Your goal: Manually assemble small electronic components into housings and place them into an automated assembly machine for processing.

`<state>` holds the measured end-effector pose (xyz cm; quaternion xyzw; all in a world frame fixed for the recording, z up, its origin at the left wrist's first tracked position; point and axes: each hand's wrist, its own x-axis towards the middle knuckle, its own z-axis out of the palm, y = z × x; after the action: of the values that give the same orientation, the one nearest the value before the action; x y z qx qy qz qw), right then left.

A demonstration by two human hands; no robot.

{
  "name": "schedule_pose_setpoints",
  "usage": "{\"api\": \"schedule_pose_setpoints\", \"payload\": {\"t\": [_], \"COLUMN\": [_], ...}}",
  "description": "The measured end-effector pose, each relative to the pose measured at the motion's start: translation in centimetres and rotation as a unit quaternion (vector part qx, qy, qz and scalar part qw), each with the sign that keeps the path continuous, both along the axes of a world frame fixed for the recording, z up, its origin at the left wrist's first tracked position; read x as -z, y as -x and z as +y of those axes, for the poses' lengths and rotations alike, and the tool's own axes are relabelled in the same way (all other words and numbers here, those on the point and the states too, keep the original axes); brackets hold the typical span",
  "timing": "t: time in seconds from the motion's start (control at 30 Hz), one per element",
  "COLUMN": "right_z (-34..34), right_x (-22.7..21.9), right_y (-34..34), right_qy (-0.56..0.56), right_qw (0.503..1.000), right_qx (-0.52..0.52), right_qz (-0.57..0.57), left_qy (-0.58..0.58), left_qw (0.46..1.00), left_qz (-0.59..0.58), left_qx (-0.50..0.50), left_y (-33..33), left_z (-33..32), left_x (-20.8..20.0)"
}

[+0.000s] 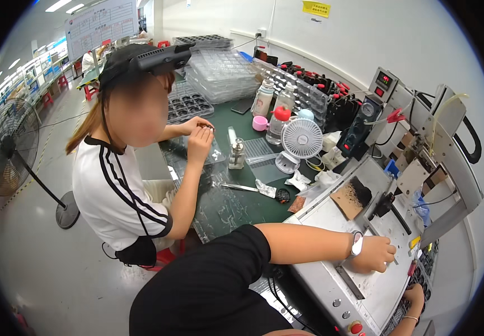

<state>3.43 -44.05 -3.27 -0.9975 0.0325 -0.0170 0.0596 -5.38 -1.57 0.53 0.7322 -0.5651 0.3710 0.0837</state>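
Head view: left hand [375, 255] fisted on grey metal machine deck [331, 280], pinching a thin pale piece, too small to identify. Likely light, stiff, fragile; grip by edges w/ fingertips only. Right hand [415, 297] low at deck's front corner near parts tray [421, 274]; fingers curled, contents not discernible. Hands apart. Deck smooth, hard, sloped. Green bench mat [225, 207] w/ small fan [302, 140], bottles [278, 120]. Co-worker [124, 185] seated alongside, hands together. Room: factory floor, pedestal fan [12, 151].
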Motion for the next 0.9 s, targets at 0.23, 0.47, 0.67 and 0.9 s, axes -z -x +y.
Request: {"api": "schedule_pose_setpoints", "payload": {"t": [0.23, 0.47, 0.67, 0.9], "right_z": [-3.1, -5.8, -8.1, -8.3], "right_x": [-3.3, -0.9, 0.5, 1.0], "right_y": [0.8, 1.8, 0.8, -0.6], "right_qy": [-0.064, 0.01, -0.016, 0.01], "right_qw": [0.994, 0.995, 0.999, 0.999], "right_qx": [0.061, 0.102, 0.042, 0.049], "right_qz": [-0.067, 0.007, -0.028, -0.014], "left_qy": [0.022, 0.032, 0.026, 0.034], "left_qw": [1.0, 0.999, 0.998, 0.998], "left_qz": [-0.021, -0.016, 0.005, 0.0], "left_qx": [0.007, 0.036, 0.06, 0.054], "left_y": [-1.4, -1.2, -0.6, -0.6], "left_z": [-1.1, -1.2, -1.0, -0.7], "left_x": [0.9, 1.0, 0.1, 0.7]}}
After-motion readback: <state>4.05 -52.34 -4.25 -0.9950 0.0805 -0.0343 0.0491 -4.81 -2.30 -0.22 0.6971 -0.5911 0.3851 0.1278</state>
